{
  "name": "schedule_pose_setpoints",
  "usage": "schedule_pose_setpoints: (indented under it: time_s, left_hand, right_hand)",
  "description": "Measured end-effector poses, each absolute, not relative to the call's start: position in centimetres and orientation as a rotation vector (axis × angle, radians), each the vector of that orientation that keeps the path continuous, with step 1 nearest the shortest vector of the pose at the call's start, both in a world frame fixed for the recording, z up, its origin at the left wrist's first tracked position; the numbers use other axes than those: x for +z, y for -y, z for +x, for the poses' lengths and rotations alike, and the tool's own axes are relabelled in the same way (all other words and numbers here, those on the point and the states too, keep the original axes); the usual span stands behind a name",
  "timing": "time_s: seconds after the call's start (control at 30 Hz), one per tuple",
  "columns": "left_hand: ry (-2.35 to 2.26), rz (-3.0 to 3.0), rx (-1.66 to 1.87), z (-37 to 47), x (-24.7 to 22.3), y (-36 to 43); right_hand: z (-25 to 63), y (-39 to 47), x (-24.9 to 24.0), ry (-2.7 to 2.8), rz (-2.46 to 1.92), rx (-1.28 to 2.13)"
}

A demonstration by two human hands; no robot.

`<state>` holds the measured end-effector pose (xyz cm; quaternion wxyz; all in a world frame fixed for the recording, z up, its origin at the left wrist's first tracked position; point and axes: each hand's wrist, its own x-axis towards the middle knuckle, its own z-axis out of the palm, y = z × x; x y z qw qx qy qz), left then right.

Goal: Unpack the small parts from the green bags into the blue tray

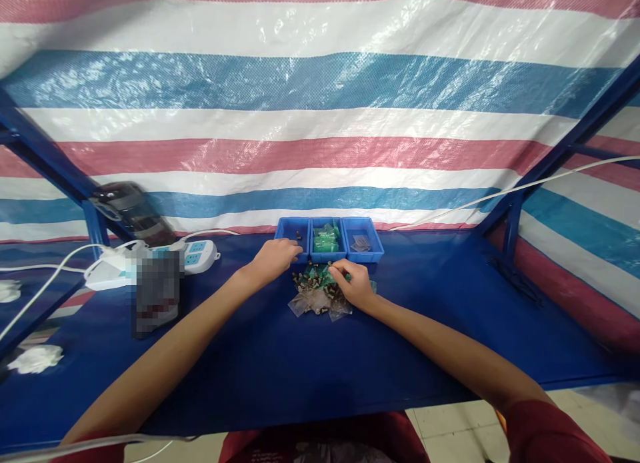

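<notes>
My left hand (278, 258) is over the front of the left blue bin (293, 222), fingers bent together, and what they hold is too small to make out. A few small dark pieces (299, 235) lie in that bin. The middle bin holds green packets (327, 238), the right bin clear packets (361, 243). Before the bins lies a mixed pile of small metallic pieces, green packets and clear bags (316, 300). At its right side my right hand (354, 280) has thumb and forefinger pinched on a small piece (331, 264) at the top of the pile.
On the left of the blue table (280, 376) are a white power strip (200, 255) with cables, a blurred dark object (156, 293) and a dark bottle (134, 213). White crumpled tissue (36, 359) lies far left. Blue frame bars and striped sheeting (320, 126) enclose the table.
</notes>
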<state>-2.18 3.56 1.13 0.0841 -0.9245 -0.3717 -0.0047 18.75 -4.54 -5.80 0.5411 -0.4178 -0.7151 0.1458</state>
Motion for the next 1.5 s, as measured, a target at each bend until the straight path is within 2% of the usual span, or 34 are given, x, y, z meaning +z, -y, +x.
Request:
schedule_pose_setpoints:
  time_s: [0.27, 0.47, 0.8, 1.5]
  left_hand:
    - [1.081, -2.746, -0.004, -2.0, 1.3, -3.3]
    - [1.100, -2.729, -0.172, -1.3, 2.4, -2.1]
    - [1.187, -2.801, 0.186, 0.1, 0.4, -0.9]
    - [1.345, -2.816, 0.130, 0.3, 0.0, -1.2]
  right_hand:
    - [18.7, 4.5, -5.8, 1.699, -0.984, 0.350]
    - [18.7, 4.6, -5.7, 1.697, -0.975, 0.344]
    - [18.7, 4.5, -5.9, 1.707, -0.989, 0.343]
    - [18.7, 4.4, -5.9, 1.714, -0.988, 0.330]
